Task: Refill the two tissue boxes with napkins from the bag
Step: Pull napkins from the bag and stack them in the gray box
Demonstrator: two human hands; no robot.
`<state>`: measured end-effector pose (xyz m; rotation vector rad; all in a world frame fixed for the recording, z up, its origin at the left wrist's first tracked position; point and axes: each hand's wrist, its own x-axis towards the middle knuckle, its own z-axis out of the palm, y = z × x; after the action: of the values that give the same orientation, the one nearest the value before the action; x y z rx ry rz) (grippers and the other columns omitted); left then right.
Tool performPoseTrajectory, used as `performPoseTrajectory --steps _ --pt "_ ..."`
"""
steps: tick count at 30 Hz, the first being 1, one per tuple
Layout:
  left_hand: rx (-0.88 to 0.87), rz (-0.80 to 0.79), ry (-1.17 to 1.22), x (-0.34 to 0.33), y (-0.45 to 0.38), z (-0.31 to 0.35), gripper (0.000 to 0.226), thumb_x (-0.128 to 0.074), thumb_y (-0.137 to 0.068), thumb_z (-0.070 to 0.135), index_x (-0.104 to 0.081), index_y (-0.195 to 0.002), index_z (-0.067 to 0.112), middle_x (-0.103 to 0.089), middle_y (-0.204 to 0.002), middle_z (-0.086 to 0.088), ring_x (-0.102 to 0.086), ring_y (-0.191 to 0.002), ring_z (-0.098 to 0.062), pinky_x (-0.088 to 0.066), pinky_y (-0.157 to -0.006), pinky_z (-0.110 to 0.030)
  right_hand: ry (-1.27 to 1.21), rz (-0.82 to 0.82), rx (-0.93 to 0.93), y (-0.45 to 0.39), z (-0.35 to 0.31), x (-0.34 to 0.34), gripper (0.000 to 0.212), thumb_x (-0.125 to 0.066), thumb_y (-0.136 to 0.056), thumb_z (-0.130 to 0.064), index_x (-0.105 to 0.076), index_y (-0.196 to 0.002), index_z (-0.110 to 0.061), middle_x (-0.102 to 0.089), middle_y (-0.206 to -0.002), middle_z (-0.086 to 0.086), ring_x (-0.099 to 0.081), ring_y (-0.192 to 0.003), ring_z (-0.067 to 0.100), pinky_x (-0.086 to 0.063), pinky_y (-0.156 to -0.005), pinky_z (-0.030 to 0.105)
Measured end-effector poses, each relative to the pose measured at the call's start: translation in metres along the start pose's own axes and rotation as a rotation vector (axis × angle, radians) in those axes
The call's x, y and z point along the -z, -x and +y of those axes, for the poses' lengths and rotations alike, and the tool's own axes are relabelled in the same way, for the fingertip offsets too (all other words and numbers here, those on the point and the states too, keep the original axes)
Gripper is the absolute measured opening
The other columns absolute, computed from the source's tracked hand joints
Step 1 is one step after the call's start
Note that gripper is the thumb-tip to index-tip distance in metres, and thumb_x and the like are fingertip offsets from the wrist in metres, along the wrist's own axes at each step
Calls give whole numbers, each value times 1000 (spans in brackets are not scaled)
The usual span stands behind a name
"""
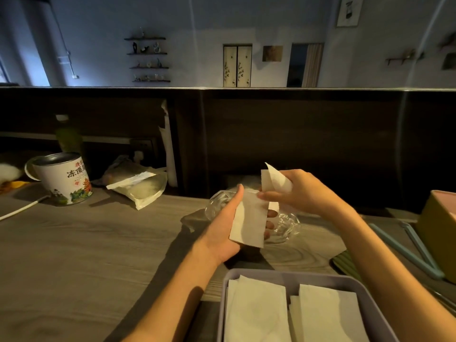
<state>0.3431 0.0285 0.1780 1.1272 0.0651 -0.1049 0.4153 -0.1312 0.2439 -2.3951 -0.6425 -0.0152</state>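
My left hand (225, 227) holds a folded white napkin (249, 220) upright, thumb along its left edge and fingers behind it. My right hand (301, 191) pinches a second white napkin (275, 181) just above and to the right, its forefinger touching the first napkin's top corner. Behind both hands lies the clear plastic bag (283, 225), crumpled on the table. A lavender tissue box (293, 276) stands open at the near edge, with two stacks of napkins lying flat inside. A yellow box with a pink rim (436, 225) sits at the far right, partly cut off.
A wooden table (86, 243) stretches left. On it stand a printed tea tin (65, 178), a green bottle (67, 137) and a pale pouch (138, 186). A white cable (22, 209) runs along the left edge. A dark wooden partition (296, 134) backs the table.
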Motion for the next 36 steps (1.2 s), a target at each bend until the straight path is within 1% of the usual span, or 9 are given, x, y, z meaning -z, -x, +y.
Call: performPoseTrajectory --steps 8,11,14,17,20,23,28,33,36 --pt "-64 65 -21 -3 -2 -11 52 -74 -85 37 -57 -132 22 -75 -114 -8 -71 -108 -26 -57 -92 -44 -973 -222 -174 2 -4 -13 34 -70 -93 -30 -68 -119 -7 -78 -107 8 -74 -91 15 -62 -73 31" --pt "-62 38 67 -6 -2 -11 42 -67 -90 33 -59 -129 21 -75 -112 -11 -71 -104 -28 -60 -80 -40 -1145 -215 -122 0 -10 -24 32 -63 -99 -23 -63 -126 -6 -76 -115 6 -73 -105 18 -61 -88 36" --pt "-49 63 81 -4 -4 -12 47 -69 -87 31 -61 -130 16 -75 -110 -10 -72 -99 -24 -58 -79 -36 -1077 -180 -58 0 -11 -28 26 -53 -104 -21 -67 -123 -10 -75 -119 5 -69 -116 24 -57 -98 43" --pt "-53 137 51 -3 -9 -17 63 -79 -77 22 -56 -135 14 -73 -116 -10 -68 -109 -25 -54 -87 -35 -960 -155 -77 3 -11 -28 23 -53 -104 -23 -69 -117 -13 -76 -109 7 -72 -102 23 -61 -81 35" --pt "-144 244 -11 0 -14 -19 58 -82 -77 13 -52 -127 18 -68 -113 -6 -66 -100 -21 -57 -72 -31 -704 -15 -89 3 -7 -27 25 -63 -99 -34 -64 -116 -17 -71 -110 4 -69 -101 18 -59 -85 34" --pt "-218 306 -167 2 -16 -16 47 -85 -77 18 -52 -108 28 -63 -105 1 -63 -93 -13 -57 -64 -26 -574 82 -96 5 -2 -19 21 -72 -93 -38 -62 -105 -24 -66 -98 -6 -65 -87 8 -53 -61 17" --pt "-180 265 -155 1 -11 -10 56 -81 -79 35 -57 -128 21 -71 -112 -4 -69 -103 -22 -61 -85 -41 -491 64 -9 7 7 -2 18 -76 -88 -39 -66 -102 -36 -71 -96 -9 -71 -76 2 -53 -56 15" --pt "-14 232 248 5 -8 -2 45 -57 -96 50 -62 -128 18 -74 -113 -14 -69 -105 -33 -59 -72 -42 -577 -101 63 9 2 18 32 -84 -73 -45 -78 -101 -31 -77 -97 -8 -74 -92 11 -62 -79 31" --pt "-8 152 168 4 -4 -2 32 -50 -102 42 -62 -121 18 -73 -97 -8 -69 -88 -23 -57 -69 -36 -460 -152 73 8 -3 10 35 -85 -69 -50 -76 -101 -38 -75 -98 -14 -73 -91 6 -62 -77 29"
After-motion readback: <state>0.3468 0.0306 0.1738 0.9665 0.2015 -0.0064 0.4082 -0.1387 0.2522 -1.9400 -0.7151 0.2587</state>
